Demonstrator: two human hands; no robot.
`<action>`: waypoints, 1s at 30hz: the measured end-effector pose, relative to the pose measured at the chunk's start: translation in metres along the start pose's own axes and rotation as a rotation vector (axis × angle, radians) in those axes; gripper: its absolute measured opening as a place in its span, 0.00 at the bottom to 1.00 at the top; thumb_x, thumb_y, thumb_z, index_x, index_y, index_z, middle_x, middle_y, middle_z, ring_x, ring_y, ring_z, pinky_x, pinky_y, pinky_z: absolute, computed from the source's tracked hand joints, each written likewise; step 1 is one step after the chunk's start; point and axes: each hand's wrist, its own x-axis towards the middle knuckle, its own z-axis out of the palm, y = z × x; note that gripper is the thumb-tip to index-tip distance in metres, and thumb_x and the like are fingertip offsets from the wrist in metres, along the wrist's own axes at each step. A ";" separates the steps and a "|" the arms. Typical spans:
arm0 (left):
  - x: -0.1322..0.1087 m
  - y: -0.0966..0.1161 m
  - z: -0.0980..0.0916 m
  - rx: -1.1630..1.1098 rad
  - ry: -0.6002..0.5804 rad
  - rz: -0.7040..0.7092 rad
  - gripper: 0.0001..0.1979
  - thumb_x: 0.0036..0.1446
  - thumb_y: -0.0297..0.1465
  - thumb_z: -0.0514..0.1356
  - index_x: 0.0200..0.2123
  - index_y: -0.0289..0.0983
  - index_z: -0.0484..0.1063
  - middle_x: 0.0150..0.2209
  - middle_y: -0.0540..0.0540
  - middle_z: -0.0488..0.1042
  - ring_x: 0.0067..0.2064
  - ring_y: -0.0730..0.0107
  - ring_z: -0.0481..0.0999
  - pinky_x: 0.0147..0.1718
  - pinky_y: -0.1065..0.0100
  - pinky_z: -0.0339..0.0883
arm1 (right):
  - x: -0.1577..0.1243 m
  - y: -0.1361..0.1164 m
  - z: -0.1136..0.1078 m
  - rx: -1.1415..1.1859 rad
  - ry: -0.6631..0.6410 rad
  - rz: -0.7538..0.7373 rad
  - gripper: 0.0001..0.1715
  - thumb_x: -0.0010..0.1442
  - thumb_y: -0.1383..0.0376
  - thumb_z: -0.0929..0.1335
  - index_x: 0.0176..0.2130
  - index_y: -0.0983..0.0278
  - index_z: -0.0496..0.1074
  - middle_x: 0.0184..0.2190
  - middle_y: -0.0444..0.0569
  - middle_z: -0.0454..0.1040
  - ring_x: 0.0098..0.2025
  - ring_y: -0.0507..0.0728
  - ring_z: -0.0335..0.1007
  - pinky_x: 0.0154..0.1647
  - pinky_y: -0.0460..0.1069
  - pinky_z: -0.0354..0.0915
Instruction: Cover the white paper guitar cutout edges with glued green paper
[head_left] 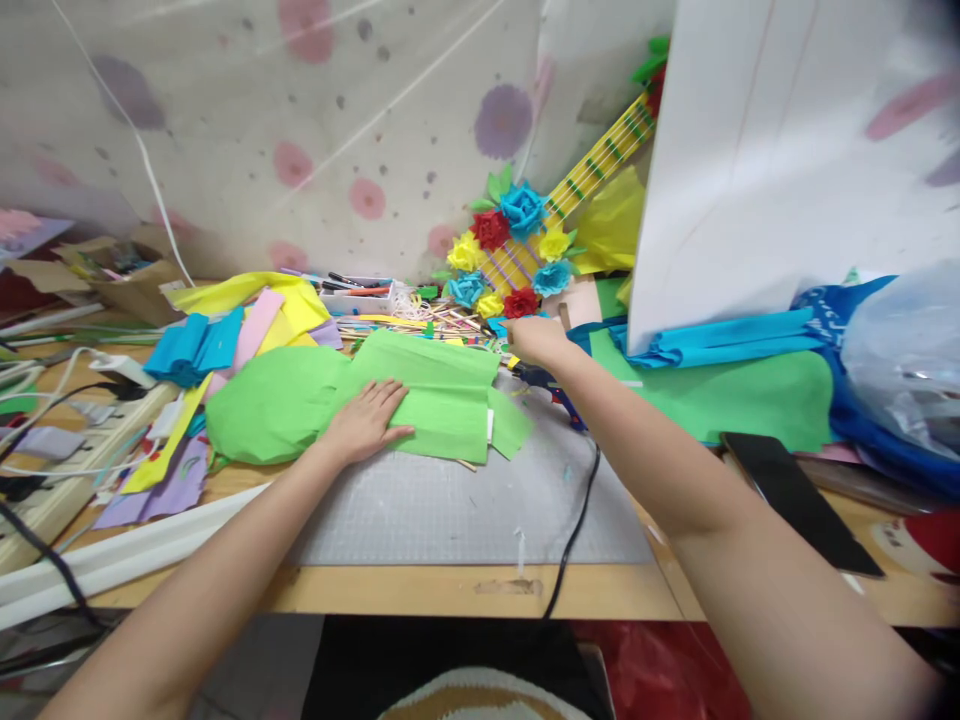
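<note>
My left hand (367, 420) lies flat with fingers spread on a light green sheet of crepe paper (442, 385). This sheet joins or overlaps a rounded green piece (270, 400) to its left. A small green strip (511, 425) and a bit of white show past its right edge. My right hand (536, 342) reaches to the far side of the grey cutting mat (465, 520), fingers curled inward over small clutter. Whatever they hold, if anything, is hidden. Just below that hand and forearm lies a dark blue tool (566, 405), probably a glue gun, with a black cord.
A yellow paper guitar (517, 262) with paper flowers leans at the back. Sticks (420, 325) and a pen box (360, 293) lie before it. Power strips (82, 460) and cables crowd the left. A white board (705, 180), blue paper (735, 340) and a phone (799, 500) occupy the right.
</note>
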 end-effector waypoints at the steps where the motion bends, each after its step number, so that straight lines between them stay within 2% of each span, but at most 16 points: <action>1: -0.001 0.000 0.000 -0.005 0.006 -0.003 0.39 0.57 0.55 0.42 0.61 0.31 0.55 0.62 0.37 0.57 0.64 0.58 0.54 0.63 0.55 0.44 | 0.007 -0.002 -0.001 -0.009 -0.037 0.004 0.19 0.57 0.70 0.63 0.47 0.66 0.73 0.46 0.60 0.74 0.48 0.61 0.70 0.42 0.50 0.64; 4: -0.003 -0.001 0.000 -0.018 0.018 -0.006 0.38 0.57 0.55 0.43 0.59 0.32 0.57 0.61 0.37 0.59 0.63 0.59 0.55 0.63 0.55 0.45 | 0.026 -0.010 0.005 -0.002 -0.090 -0.041 0.19 0.56 0.69 0.64 0.47 0.65 0.73 0.48 0.60 0.73 0.48 0.62 0.70 0.42 0.50 0.64; 7: -0.005 -0.002 -0.001 -0.012 0.014 0.002 0.37 0.56 0.55 0.44 0.58 0.33 0.59 0.60 0.38 0.61 0.63 0.58 0.56 0.62 0.55 0.46 | 0.040 -0.018 0.016 0.022 -0.085 -0.133 0.19 0.56 0.69 0.64 0.47 0.59 0.74 0.48 0.52 0.74 0.49 0.60 0.69 0.45 0.49 0.63; 10: -0.008 -0.002 -0.002 -0.004 0.008 0.015 0.36 0.56 0.55 0.45 0.57 0.33 0.60 0.60 0.37 0.61 0.63 0.58 0.57 0.62 0.55 0.47 | 0.051 -0.024 0.026 0.042 -0.098 -0.211 0.18 0.56 0.68 0.64 0.45 0.58 0.75 0.46 0.49 0.76 0.48 0.58 0.70 0.45 0.46 0.61; 14: -0.010 -0.001 -0.005 0.005 -0.001 0.020 0.36 0.56 0.55 0.45 0.57 0.33 0.60 0.60 0.37 0.61 0.63 0.57 0.56 0.62 0.54 0.47 | 0.062 -0.030 0.035 0.052 -0.127 -0.253 0.16 0.57 0.61 0.65 0.44 0.61 0.76 0.44 0.51 0.77 0.44 0.57 0.72 0.39 0.45 0.63; 17: -0.010 0.000 -0.009 0.012 -0.007 0.017 0.36 0.56 0.55 0.45 0.57 0.33 0.60 0.61 0.37 0.60 0.63 0.58 0.55 0.62 0.55 0.45 | 0.064 -0.036 0.035 0.054 -0.112 -0.266 0.19 0.58 0.57 0.64 0.45 0.61 0.74 0.46 0.52 0.75 0.44 0.58 0.71 0.39 0.46 0.63; 20: -0.009 0.000 -0.016 0.011 -0.002 0.009 0.36 0.57 0.54 0.45 0.57 0.34 0.60 0.61 0.38 0.60 0.63 0.58 0.55 0.63 0.55 0.45 | 0.057 -0.040 0.028 0.048 -0.076 -0.232 0.20 0.60 0.58 0.63 0.48 0.63 0.71 0.48 0.55 0.73 0.48 0.59 0.70 0.41 0.47 0.63; 24: -0.009 -0.002 -0.024 0.010 -0.003 0.001 0.36 0.57 0.53 0.45 0.58 0.33 0.59 0.61 0.37 0.60 0.64 0.58 0.55 0.63 0.54 0.44 | 0.032 -0.038 0.015 0.012 -0.063 -0.132 0.20 0.57 0.69 0.63 0.49 0.73 0.69 0.48 0.66 0.72 0.49 0.63 0.69 0.43 0.50 0.63; 26: -0.008 -0.003 -0.026 0.009 0.004 0.001 0.35 0.57 0.53 0.45 0.58 0.34 0.59 0.61 0.38 0.60 0.64 0.58 0.55 0.63 0.54 0.44 | 0.014 -0.035 0.012 0.005 -0.116 -0.137 0.25 0.53 0.70 0.67 0.51 0.72 0.66 0.45 0.65 0.73 0.47 0.63 0.71 0.40 0.49 0.64; 28: -0.007 -0.003 -0.026 0.007 0.013 -0.001 0.35 0.57 0.53 0.45 0.58 0.34 0.59 0.61 0.38 0.61 0.64 0.59 0.55 0.63 0.55 0.44 | -0.004 -0.032 0.015 0.004 -0.232 -0.136 0.35 0.48 0.69 0.70 0.55 0.73 0.62 0.41 0.61 0.76 0.43 0.62 0.73 0.38 0.49 0.66; 30: -0.004 -0.003 -0.025 0.009 0.019 -0.008 0.34 0.58 0.53 0.44 0.57 0.34 0.59 0.60 0.38 0.61 0.64 0.59 0.55 0.63 0.54 0.45 | -0.019 -0.033 0.023 0.016 -0.280 -0.133 0.39 0.48 0.68 0.71 0.56 0.75 0.59 0.42 0.62 0.76 0.42 0.62 0.73 0.38 0.50 0.66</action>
